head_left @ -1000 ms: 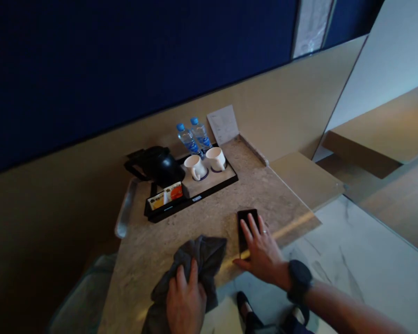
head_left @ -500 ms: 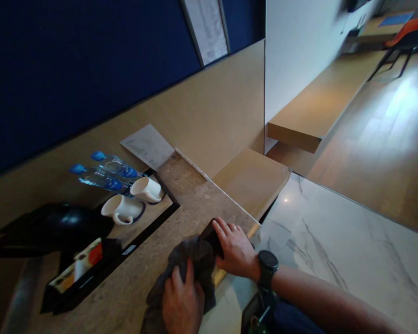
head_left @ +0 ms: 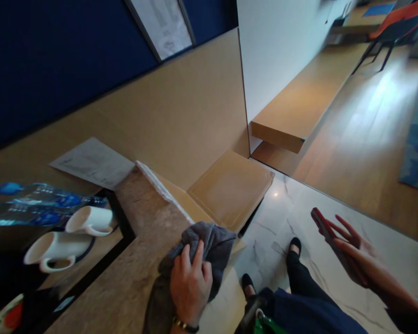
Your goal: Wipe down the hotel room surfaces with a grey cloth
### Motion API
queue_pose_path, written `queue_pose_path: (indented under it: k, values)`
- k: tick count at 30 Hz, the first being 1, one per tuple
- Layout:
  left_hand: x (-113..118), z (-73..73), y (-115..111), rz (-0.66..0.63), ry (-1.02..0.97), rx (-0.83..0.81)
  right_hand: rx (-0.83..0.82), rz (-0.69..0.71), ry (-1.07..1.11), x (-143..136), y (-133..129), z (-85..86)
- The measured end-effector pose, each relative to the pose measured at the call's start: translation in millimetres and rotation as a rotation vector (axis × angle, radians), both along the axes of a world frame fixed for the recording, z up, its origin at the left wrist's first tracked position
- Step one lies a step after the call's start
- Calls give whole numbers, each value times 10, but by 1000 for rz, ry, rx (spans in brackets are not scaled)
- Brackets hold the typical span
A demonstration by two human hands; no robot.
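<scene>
A crumpled dark grey cloth (head_left: 212,250) lies over the front corner of the brown stone-look counter (head_left: 153,208). My left hand (head_left: 191,283), with a bracelet at the wrist, presses on the cloth with its fingers bent into the folds. Off to the right, over the marble-look floor, my right hand (head_left: 355,250) holds a slim dark phone (head_left: 337,246) with a reddish edge. The phone is tilted and apart from the counter. What lies under the cloth is hidden.
A dark-edged tray (head_left: 125,227) carries two white mugs (head_left: 90,220) and two water bottles (head_left: 38,195). Behind it leans a printed sheet (head_left: 94,162). Beyond the counter stands a tan flat-topped box (head_left: 230,190). A wooden bench (head_left: 292,111) runs along the wall.
My right hand has left the counter beside the cloth and swung out right with the dark object, now seen as a phone. My left hand and the cloth have moved toward the corner. The view has shifted.
</scene>
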State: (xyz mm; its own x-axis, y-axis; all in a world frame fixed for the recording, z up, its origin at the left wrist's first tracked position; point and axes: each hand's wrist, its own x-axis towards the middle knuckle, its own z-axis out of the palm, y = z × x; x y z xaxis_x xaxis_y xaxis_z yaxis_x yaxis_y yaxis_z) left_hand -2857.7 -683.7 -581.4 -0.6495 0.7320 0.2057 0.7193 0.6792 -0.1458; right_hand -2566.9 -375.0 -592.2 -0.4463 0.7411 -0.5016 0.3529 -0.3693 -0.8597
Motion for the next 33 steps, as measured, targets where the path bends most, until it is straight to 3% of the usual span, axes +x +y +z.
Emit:
queue_pose_path:
  k: [5,8,11,16,23,33]
  values:
    - [-75,-4,631,227,51,-48,110,126,35,-140,1087,185]
    - [-14,-34,770,369,92,-81,117,175,58,-206,1639,226]
    - [25,-104,786,433,112,-42,85,244,35,-254,1980,135]
    - [-6,-175,768,464,71,4,-21,304,41,-397,2069,-63]
    - [1,-159,839,534,41,-20,-140,402,58,-545,2075,-182]
    - [3,-207,781,570,9,-25,-153,372,11,-619,2257,-332]
